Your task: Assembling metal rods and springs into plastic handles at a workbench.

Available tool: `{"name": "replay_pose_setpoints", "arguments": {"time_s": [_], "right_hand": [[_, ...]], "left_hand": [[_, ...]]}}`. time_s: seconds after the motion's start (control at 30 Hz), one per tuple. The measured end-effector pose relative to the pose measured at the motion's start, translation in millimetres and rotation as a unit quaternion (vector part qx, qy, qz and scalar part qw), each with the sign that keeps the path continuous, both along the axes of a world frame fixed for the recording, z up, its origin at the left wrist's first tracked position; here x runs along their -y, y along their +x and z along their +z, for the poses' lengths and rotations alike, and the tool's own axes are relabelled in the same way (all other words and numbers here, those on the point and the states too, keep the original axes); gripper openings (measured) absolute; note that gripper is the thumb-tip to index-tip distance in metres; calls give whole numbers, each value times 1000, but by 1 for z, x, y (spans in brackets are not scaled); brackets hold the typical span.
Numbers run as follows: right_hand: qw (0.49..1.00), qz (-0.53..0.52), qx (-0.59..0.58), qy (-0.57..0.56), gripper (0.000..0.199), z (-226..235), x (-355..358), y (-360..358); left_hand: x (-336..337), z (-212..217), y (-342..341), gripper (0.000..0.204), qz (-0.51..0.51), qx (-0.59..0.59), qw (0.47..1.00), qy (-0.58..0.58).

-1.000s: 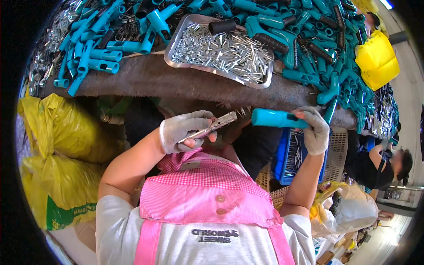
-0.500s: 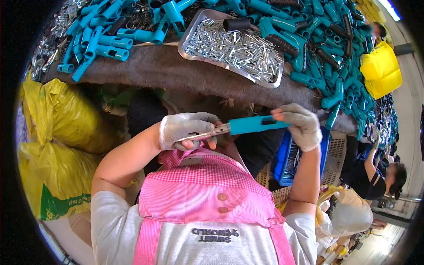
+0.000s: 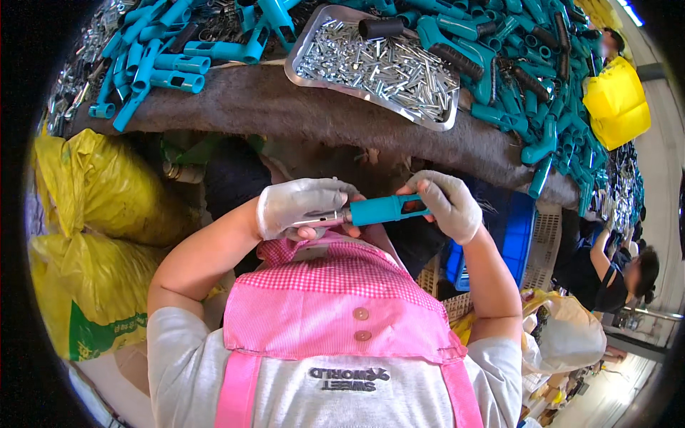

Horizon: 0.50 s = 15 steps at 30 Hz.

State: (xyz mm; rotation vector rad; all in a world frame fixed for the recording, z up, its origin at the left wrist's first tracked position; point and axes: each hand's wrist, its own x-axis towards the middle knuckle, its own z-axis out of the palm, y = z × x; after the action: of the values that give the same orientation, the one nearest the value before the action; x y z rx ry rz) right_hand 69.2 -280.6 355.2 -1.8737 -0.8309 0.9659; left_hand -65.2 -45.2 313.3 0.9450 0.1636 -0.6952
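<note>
Both hands were gloved and raised in front of the chest, forearms bent inward from the lower edge. The left hand [image 3: 303, 207] was curled shut around a metal rod [image 3: 325, 217], with the thumb tucked under it. The right hand [image 3: 446, 205] was clamped on the far end of a teal plastic handle [image 3: 385, 209], fingers wrapped over the top and thumb at the slot in its side. Rod and handle lay level, in one line between the two grips, and the rod's tip met the handle's near end just beside the left fingertips.

Most of the rod was hidden inside the left fist; its length and far end could not be made out. Whether the rod had entered the handle could not be told. The right palm covered the handle's outer end.

Beyond the grips, well apart, a metal tray [image 3: 303, 53] of silver pins sat on the workbench [image 3: 285, 107] amid a heap of teal handles [image 3: 164, 60]. Yellow sacks [image 3: 100, 185] stood to the left hand's outer side. A blue crate [image 3: 517, 228] lay beyond the right hand, partly cut off by the forearm. The picture's rim was dark and bent.
</note>
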Motion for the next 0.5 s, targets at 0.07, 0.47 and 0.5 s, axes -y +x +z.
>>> {"name": "replay_pose_setpoints", "arguments": {"time_s": [0.07,0.47,0.5], "right_hand": [[953,96,223,181,22,-13,-1,4],[988,63,88,112,27,-20,-16,-16],[997,19,22,68,28,-15,-19,-18]], "left_hand": [[3,-1,1,43,-5,-37,999,-24],[25,-11,-1,49,24,-56,996,72],[26,-11,-1,49,28,-49,996,68]]}}
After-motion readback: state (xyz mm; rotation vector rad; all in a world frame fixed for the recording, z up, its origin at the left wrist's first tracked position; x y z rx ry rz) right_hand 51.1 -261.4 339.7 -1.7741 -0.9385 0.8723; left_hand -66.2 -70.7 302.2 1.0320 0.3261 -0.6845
